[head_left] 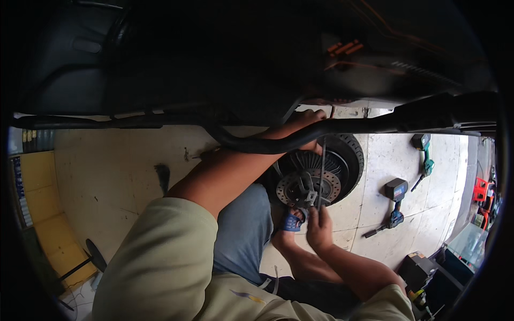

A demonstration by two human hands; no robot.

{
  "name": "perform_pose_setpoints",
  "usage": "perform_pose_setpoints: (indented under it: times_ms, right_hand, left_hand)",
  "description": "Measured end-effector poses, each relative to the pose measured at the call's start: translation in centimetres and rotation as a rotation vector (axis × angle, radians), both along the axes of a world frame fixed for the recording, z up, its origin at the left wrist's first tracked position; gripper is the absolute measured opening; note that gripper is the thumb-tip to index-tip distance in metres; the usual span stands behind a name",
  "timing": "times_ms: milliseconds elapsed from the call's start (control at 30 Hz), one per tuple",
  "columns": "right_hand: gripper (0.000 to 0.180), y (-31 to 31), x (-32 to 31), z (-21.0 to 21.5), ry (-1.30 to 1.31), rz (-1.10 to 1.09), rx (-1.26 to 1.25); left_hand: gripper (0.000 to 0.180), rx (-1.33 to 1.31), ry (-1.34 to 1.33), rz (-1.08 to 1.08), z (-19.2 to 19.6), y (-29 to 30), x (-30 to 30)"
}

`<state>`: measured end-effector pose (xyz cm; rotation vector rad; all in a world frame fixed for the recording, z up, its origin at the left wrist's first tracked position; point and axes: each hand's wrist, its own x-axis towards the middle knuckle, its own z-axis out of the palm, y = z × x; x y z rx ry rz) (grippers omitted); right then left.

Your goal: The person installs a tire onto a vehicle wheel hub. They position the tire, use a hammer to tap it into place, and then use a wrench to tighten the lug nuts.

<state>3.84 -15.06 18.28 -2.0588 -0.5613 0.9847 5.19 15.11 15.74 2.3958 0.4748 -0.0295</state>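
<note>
A wheel with a black tyre, a finned hub and a drilled brake disc is beneath a dark vehicle body. A thin grey strip runs upright across the wheel. My right hand is closed around the strip's lower end, below the brake disc. My left hand reaches over from the left behind a black bent tube, which hides its middle. Its fingers look closed near the strip's upper end, but what they hold is hidden. A metal brake part sits at the disc's centre.
Two cordless power tools, one blue-black and one green, lie on the tiled floor to the right. My foot in a blue sandal stands close under the wheel. Yellow boxes line the left; a black case is lower right.
</note>
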Motion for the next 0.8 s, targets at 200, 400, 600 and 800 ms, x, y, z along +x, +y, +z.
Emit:
perform_pose_setpoints:
  times_ms: [200, 400, 600, 800]
  right_hand:
    - [0.011, -10.4, 11.1, 4.1, -0.101, -0.154, -0.172]
    - [0.010, -13.5, 11.6, 3.5, 0.154, -0.211, -0.148]
    - [0.023, -13.8, 9.2, 0.8, -0.099, -0.003, -0.229]
    - [0.021, -12.4, 12.7, 3.6, -0.359, 0.204, -0.369]
  left_hand:
    - [0.088, -0.157, -0.014, -0.140, -3.1, 0.6, 0.8]
    - [0.093, -0.274, -0.045, -0.036, -1.4, -0.2, 1.1]
    - [0.083, -0.096, -0.047, 0.006, 0.0, -0.1, 0.1]
    - [0.081, -0.078, 0.008, 0.003, 0.0, 0.3, -0.2]
